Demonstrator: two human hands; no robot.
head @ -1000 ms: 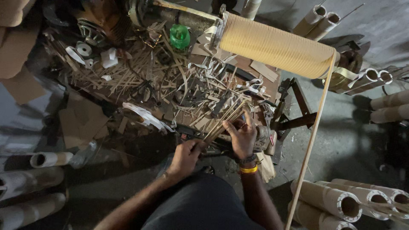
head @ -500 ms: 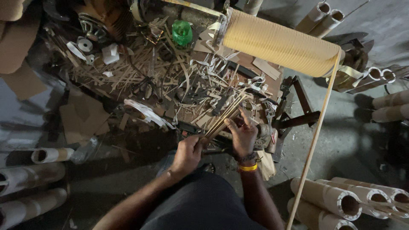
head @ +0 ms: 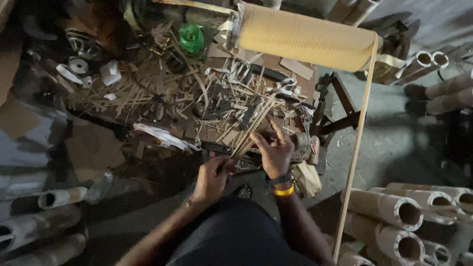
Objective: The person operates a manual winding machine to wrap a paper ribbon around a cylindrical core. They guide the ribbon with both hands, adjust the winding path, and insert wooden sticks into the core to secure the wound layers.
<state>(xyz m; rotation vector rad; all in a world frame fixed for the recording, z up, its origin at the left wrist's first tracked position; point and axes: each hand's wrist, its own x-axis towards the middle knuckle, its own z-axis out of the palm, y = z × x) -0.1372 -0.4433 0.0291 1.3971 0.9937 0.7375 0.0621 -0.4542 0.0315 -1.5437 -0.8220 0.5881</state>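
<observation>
**My two hands and a bunch of thin sticks**

A big yellow roll [head: 306,36] lies across the top of my messy table [head: 148,98]. A long yellow strip [head: 355,148] hangs off its right end and runs down toward the floor. Fat cardboard tubes [head: 399,216] lie on the floor at my right, and more tubes [head: 44,221] lie at my left. The table is full of little wood scraps and cut strips. A small green pot [head: 191,37] sits near the top, and bits of white tape [head: 79,66] lie on the left side.

I hold a bunch of thin sticks [head: 253,129] at the near edge of the table. The bunch is long and skinny. Its near end is in my left hand, and it points up and to the right, away from me, over the scraps.

My left hand [head: 213,176] is curled shut and pinches the low end of the sticks. My right hand [head: 276,150] is half open, fingers spread a little, right beside the sticks. I cannot tell if it touches them. A yellow band [head: 284,191] is on my right wrist.
</observation>
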